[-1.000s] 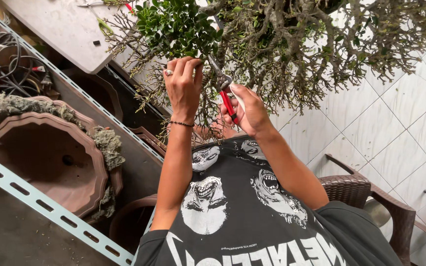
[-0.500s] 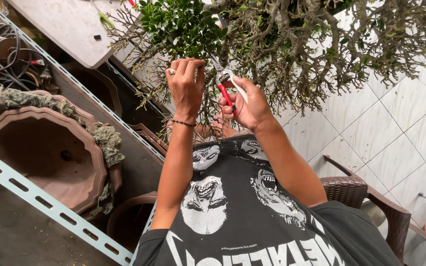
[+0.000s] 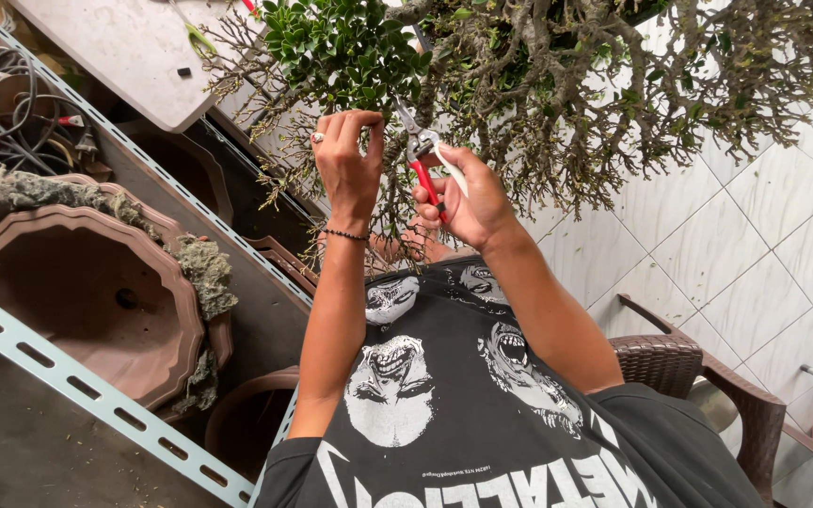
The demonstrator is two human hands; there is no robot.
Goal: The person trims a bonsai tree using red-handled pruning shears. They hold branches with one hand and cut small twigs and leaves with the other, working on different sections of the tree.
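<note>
Left hand: left hand (image 3: 350,165) is raised with fingertips pinched on a thin twig (image 3: 376,141) of the small tree (image 3: 538,85), just under the clump of green leaves (image 3: 345,47); a ring and a bead bracelet show on it.
Right hand: right hand (image 3: 468,198) is clenched round the red handles of the pruning shears (image 3: 422,160), just beside the left hand.
Shears: short metal blades point up from the right fist toward the twig, tips close to the left fingertips (whether the blades are parted or closed is too small to tell).
Tree: spreads above and beyond both hands, mostly bare grey-brown branches with fine side shoots, one leafy patch over the left hand.
Handling, twig: looks thin, dry and brittle, likely to snap if bent; best held lightly near its base, close to where the fingers pinch it.
Handling, shears: stiff and light by the look of them, the coated handles giving a firm grip low down, away from the blades.
Left of the left arm: a large brown pot (image 3: 87,292) with grey moss on its rim, a perforated metal rail (image 3: 96,395) in front of it.
Right of the right arm: a woven chair (image 3: 679,362) on a white tiled floor (image 3: 764,245).
</note>
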